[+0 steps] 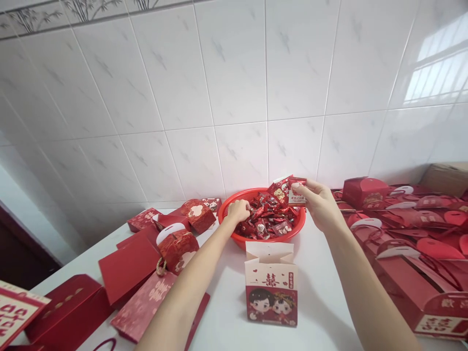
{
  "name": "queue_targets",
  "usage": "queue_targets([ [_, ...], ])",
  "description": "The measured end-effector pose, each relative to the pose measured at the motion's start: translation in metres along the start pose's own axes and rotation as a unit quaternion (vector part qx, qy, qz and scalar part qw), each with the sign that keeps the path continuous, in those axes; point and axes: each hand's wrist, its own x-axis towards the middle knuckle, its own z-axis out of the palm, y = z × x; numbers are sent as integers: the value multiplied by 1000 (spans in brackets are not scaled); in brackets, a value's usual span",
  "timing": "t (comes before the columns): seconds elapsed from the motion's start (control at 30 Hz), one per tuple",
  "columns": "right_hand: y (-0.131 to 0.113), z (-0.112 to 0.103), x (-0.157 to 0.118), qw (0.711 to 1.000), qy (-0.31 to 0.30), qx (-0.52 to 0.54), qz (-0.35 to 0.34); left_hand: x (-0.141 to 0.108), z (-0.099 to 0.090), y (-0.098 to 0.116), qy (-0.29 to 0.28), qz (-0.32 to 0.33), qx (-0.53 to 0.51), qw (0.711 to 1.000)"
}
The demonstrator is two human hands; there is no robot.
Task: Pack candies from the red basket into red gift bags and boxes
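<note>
A red plastic basket [300, 225] full of small wrapped candies [266, 217] stands against the wall. My left hand [239, 210] is inside its left side, fingers curled down among the wrappers; what they grip, if anything, is hidden. Over the basket's right rim, my right hand [319, 201] pinches red-and-white candy packets [288, 191] between thumb and fingers. In front of the basket, an open-topped paper candy box [271, 292] stands upright, printed with two cartoon figures and red characters. Neither hand touches this box.
Red gift boxes [127, 263] of several shapes crowd the white table's [223, 312] left side. Many more handled red boxes [409, 287] fill the right side, with a brown cardboard box [444, 179] behind them. A tiled wall [237, 92] bounds the back.
</note>
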Motion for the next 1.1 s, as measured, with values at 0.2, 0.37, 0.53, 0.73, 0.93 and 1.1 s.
queue_targets([
  [0.2, -4, 0, -1, 1000, 3, -3, -8, -1, 3, -1, -22, -9, -68, 997],
  [0.37, -8, 0, -2, 1000, 11, -4, -14, 4, 5, -9, 44, -22, -230, 972],
  [0.53, -6, -3, -1, 1000, 6, -8, -16, 3, 0, -11, 149, -17, -443, 884],
  [0.73, -4, -1, -1, 1000, 1, -18, -18, -31, -20, 3, 171, 53, -623, 762],
  [0.93, -10, 2, -5, 999, 11, -18, -41, -99, -57, 13, 178, 176, -625, 740],
  [1.1, -15, 8, -11, 998, -7, -33, -47, -145, -65, 21, 136, 270, -494, 815],
])
